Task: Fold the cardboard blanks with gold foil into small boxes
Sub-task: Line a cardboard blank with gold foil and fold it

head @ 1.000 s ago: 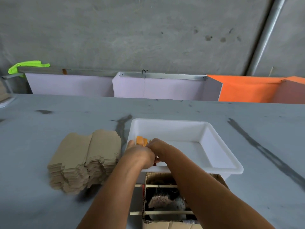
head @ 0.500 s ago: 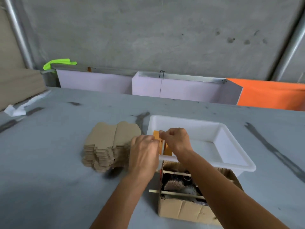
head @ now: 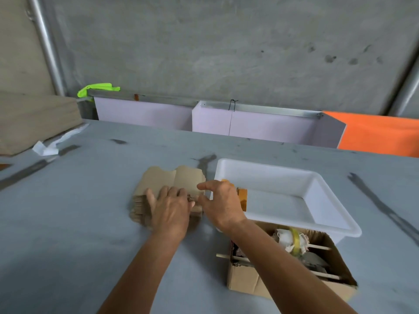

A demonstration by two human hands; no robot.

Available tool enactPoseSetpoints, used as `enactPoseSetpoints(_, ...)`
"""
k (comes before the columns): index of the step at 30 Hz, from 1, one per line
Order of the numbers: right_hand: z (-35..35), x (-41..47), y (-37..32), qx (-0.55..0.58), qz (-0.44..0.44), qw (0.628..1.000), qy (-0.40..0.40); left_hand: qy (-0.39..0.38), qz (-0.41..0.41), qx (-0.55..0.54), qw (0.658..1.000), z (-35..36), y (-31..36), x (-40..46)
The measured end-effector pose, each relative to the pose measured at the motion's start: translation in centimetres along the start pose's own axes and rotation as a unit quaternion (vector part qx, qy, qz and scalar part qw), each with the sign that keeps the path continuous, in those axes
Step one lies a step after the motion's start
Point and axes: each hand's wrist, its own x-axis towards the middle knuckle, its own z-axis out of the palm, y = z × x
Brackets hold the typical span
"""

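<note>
— So, where did we have our hands?
— Our left hand (head: 170, 206) lay flat, fingers straight, on the stack of cardboard blanks (head: 167, 189). Our right hand (head: 221, 203) hovered just right of it, fingers loosely spread.
— And the folded gold boxes (head: 241, 197)?
— Behind our right hand, inside the white tray (head: 326, 200).

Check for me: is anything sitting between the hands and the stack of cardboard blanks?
Nothing visible is. The left hand already rests flat on top of the stack of cardboard blanks, and the right hand is at the stack's right edge, with its fingers over it. The white tray sits off to the right.
</note>
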Motion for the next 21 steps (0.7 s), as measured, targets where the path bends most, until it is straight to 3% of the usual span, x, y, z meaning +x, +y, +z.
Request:
enactPoseSetpoints(8,1.4,0.8,-0.8,-0.152,-0.081,0.981,-0.094,0.037,-0.020,-0.106,0.993,-0.7,-1.6,-0.3)
enactPoseSetpoints(13,2.6,1.1,-1.5,-0.223,-0.126,0.958,-0.132,0.013,-0.063,-0.014,0.998,-1.3,-2.5,-0.8)
enactPoseSetpoints(17,3.2,1.5,-1.5,-0.244,-0.123,0.953,-0.129,0.060,-0.049,-0.085,0.993,-1.6,-3.2,-1.1)
enactPoseSetpoints(21,3.1,1.6,-1.3,-0.227,-0.108,0.962,-0.111,0.043,-0.040,-0.149,0.987,-2.1,-3.7,-1.4)
